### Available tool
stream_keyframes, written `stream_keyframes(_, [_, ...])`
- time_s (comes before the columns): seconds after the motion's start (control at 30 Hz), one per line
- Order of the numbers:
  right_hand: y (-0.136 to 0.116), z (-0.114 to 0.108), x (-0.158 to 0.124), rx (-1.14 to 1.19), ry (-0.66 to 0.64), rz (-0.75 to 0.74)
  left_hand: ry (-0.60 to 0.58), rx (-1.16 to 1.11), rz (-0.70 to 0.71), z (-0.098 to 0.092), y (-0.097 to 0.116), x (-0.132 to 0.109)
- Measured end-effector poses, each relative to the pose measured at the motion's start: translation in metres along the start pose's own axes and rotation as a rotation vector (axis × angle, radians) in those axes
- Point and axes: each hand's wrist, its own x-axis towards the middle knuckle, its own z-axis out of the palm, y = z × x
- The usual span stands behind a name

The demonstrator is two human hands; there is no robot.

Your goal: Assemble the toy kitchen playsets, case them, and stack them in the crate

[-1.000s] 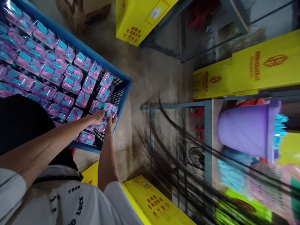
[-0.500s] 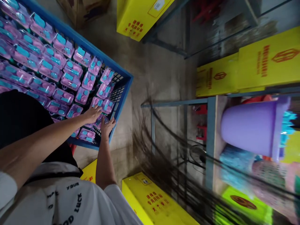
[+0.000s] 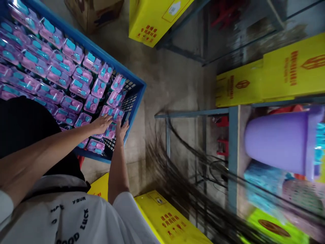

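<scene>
Clear packs [image 3: 91,103] with pink and blue pieces inside stand in rows in a blue plastic crate [image 3: 137,98]. My left hand [image 3: 102,124] reaches in from the left, palm down, its extended fingers resting on packs near the crate's right end. Close beside it, my right hand [image 3: 122,129] has thumb and fingers apart, touching a pack [image 3: 118,114] by the crate's end wall. Under and between the hands sits another pack [image 3: 110,131], partly covered. A further pack [image 3: 95,146] lies in the near corner, with the crate's mesh floor showing beside it.
Yellow boxes stand at the top [image 3: 152,20], at the bottom [image 3: 172,217] and on the right [image 3: 291,67]. A metal-framed table [image 3: 233,152] bears a purple bucket [image 3: 276,142]. Blurred dark strands [image 3: 177,176] cross the view. A cardboard box [image 3: 93,13] is behind the crate.
My right hand has shifted slightly up along the crate's end wall, uncovering more of the pack between the hands. My left hand stays on the packs. The view has shifted slightly.
</scene>
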Motion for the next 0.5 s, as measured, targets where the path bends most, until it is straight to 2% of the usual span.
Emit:
stream_keyframes(0.13, [-0.014,0.016,0.022,0.012,0.009,0.017,0.039,0.016,-0.044,-0.012,0.004,-0.012])
stream_keyframes(0.23, [-0.024,0.026,0.019,0.012,-0.021,0.002,0.059,0.042,-0.047,-0.026,0.011,-0.028])
stream_keyframes(0.3, [-0.026,0.025,0.013,0.002,-0.027,-0.010,0.060,0.056,-0.030,-0.035,0.017,-0.043])
stream_keyframes(0.4, [-0.030,0.010,0.007,-0.015,-0.014,-0.038,0.091,0.064,0.008,-0.049,0.023,-0.079])
stream_keyframes(0.5, [-0.051,-0.008,-0.005,-0.002,-0.028,-0.152,0.192,0.070,0.005,-0.072,0.027,-0.138])
